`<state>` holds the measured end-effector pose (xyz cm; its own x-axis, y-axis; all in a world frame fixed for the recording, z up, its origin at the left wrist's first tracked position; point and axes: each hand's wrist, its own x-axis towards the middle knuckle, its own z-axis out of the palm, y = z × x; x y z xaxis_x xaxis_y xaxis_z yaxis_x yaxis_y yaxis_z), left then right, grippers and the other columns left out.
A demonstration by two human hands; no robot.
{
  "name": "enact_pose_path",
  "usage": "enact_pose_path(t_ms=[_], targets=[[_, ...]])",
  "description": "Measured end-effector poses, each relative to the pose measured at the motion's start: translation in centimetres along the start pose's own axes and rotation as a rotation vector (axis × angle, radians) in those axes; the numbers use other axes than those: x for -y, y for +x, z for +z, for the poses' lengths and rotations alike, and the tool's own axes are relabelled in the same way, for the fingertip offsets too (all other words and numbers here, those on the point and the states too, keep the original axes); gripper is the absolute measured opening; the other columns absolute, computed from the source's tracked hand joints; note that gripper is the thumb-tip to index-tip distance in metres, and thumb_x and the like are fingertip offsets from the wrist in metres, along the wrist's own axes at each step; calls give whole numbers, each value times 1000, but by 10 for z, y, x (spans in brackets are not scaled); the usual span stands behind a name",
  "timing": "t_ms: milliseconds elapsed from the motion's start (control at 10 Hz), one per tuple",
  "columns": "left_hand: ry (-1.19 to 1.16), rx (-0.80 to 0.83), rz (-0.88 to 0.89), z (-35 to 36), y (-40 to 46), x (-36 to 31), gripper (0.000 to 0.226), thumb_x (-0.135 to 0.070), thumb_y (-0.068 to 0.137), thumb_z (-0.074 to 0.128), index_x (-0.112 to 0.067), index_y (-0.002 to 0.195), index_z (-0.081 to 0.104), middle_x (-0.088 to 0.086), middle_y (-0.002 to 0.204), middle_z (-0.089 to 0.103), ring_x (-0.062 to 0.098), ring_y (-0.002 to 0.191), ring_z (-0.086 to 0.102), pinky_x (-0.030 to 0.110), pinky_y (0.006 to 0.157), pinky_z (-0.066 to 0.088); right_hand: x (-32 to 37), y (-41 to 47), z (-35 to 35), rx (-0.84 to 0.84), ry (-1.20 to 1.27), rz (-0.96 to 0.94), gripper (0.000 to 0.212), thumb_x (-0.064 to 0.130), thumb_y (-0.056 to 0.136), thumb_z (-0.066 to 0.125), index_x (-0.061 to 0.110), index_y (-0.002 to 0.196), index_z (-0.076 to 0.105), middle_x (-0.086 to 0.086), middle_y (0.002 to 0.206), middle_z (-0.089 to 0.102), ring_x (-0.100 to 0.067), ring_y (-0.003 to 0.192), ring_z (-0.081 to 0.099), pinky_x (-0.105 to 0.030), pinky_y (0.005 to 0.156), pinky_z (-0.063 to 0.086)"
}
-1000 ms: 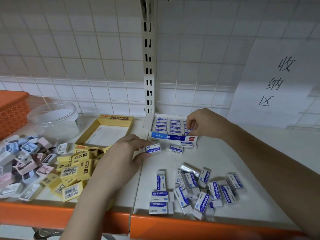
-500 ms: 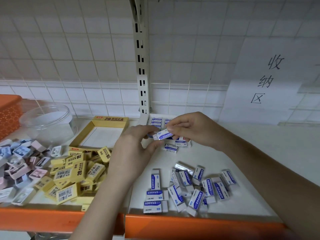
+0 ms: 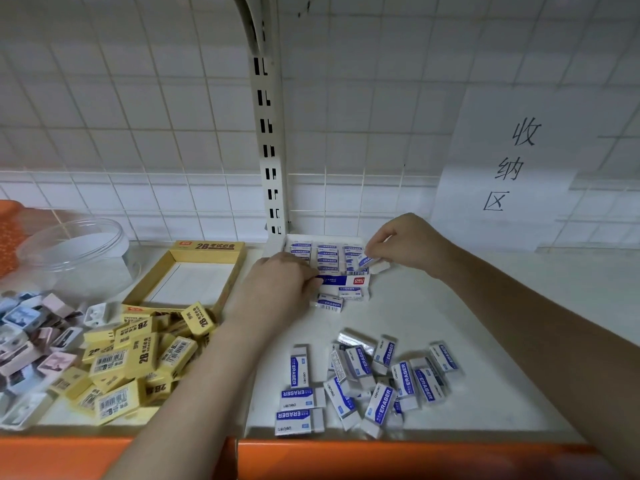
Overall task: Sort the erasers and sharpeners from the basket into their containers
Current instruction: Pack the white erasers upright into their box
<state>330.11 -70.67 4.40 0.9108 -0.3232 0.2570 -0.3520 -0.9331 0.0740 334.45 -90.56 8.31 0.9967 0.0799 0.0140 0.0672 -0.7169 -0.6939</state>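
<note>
A white and blue eraser box (image 3: 346,280) stands against the back wall, partly filled with rows of white erasers. My right hand (image 3: 408,245) pinches one white and blue eraser (image 3: 367,261) over the box's right side. My left hand (image 3: 277,289) rests on the box's front left corner, fingers curled on its edge. Two loose erasers (image 3: 330,303) lie just in front of the box. A pile of white and blue erasers (image 3: 363,382) lies near the shelf's front edge. Yellow 2B erasers (image 3: 138,362) are heaped at the left, before an empty yellow box (image 3: 207,247).
Pastel sharpeners (image 3: 27,344) are piled at the far left. A clear round tub (image 3: 74,251) stands behind them, with an orange basket (image 3: 8,230) at the left edge. The shelf has an orange front lip (image 3: 381,459). A slotted upright post (image 3: 270,150) rises behind the box.
My left hand passed the eraser to my right hand, which carried it back over the box. My left hand then dropped onto the box's front corner.
</note>
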Motion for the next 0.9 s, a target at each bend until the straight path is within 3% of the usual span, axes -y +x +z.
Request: enact_pose_path(t_ms=[100,200,300,400,500,600,700,800,900], targets=[[-3,12,-3,1,-1,2,33,-33,98,38,-26,117,64,-6,119,62,13,115,50,27,95,36,2,3,7,57,-39,37,14,7,77,67,-1,86,74,-8,86,72,-15,75,60,-20,58,41],[-1,29,9,0,0,4,34,-34,98,36,-28,120,62,-8,121,61,12,117,48,27,96,36,6,6,13,111,-98,85,29,5,76,65,-15,97,63,-21,74,54,-17,64,42,-23,53,28],[-16,46,13,0,-1,4,34,-34,99,36,-29,124,59,-8,124,59,12,120,47,27,98,35,11,11,17,156,-182,108,28,7,77,64,-18,90,62,-11,68,43,-17,62,35,-25,55,26],[-17,55,15,3,-2,5,35,-33,100,35,-28,126,58,-6,124,60,14,120,46,29,100,36,13,14,18,211,-290,83,15,12,82,63,5,70,57,-5,63,47,-12,53,39,-19,51,33],[-27,68,11,4,-2,5,35,-33,99,36,-26,127,57,-5,125,59,16,122,45,31,102,36,13,16,16,242,-322,36,10,15,84,62,5,88,63,-4,72,57,-11,60,50,-18,58,43],[-10,76,6,5,-2,4,36,-34,100,35,-26,128,55,-5,128,56,15,123,44,31,103,35,16,18,17,229,-435,21,19,12,84,61,2,99,66,-12,89,64,-20,76,56,-27,67,49],[-9,83,1,7,-3,4,37,-33,100,34,-26,131,52,-5,131,54,15,125,42,31,103,34,20,18,21,216,-625,-53,19,11,83,61,1,97,68,-12,90,67,-17,75,54,-18,54,38],[-17,71,0,8,-5,3,37,-31,100,34,-27,131,52,-6,133,53,15,126,41,32,104,35,20,24,26,157,-728,-79,20,11,80,62,7,63,52,-3,60,43,-12,56,40,-18,46,26],[-19,61,-1,9,-6,2,37,-33,100,32,-29,131,51,-8,134,52,14,127,39,30,103,35,20,31,26,189,-758,-54,31,13,76,69,12,59,43,1,59,37,-11,52,35,-21,47,27]])
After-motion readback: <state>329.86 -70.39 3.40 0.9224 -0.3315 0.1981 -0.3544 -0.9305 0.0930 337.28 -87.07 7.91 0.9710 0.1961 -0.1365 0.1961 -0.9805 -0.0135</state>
